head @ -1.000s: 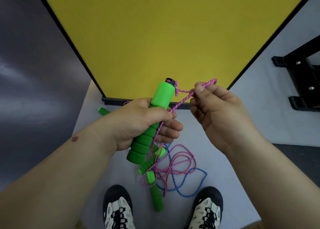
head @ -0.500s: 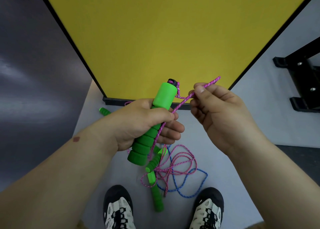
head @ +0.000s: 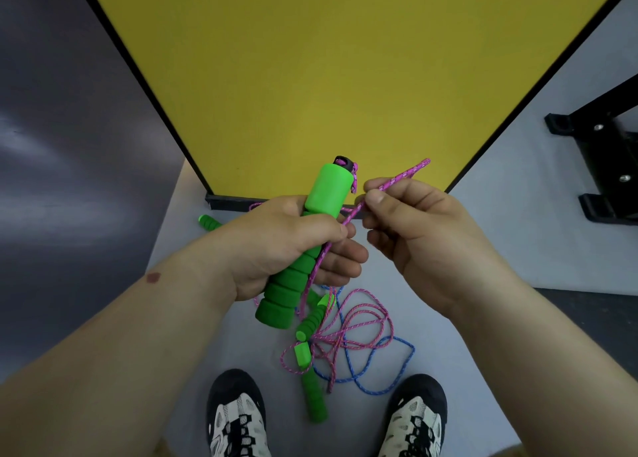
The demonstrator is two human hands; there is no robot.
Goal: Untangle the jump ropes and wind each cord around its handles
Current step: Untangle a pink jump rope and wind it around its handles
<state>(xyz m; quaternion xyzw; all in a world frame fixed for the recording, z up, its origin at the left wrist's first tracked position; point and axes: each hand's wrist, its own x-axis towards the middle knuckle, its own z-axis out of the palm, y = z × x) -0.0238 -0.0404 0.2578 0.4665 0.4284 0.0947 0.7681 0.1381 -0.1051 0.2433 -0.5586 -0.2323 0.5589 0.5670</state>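
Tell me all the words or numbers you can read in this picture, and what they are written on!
There are none to read.
The green handle held by the left hand: no writing shows.
The pink cord pinched by the right hand: only a woven pattern.
The yellow board: plain.
The shoes: black and white pattern, no readable letters.

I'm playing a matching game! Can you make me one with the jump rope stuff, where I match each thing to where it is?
Things:
1. left hand
2. right hand
3. blue cord
4. shoes

Places:
A. pinches the pink cord
B. bottom of the picture
C. grips the big green handle
D. lies on the floor, tangled with pink cord

Pairs: 1-C, 2-A, 3-D, 4-B
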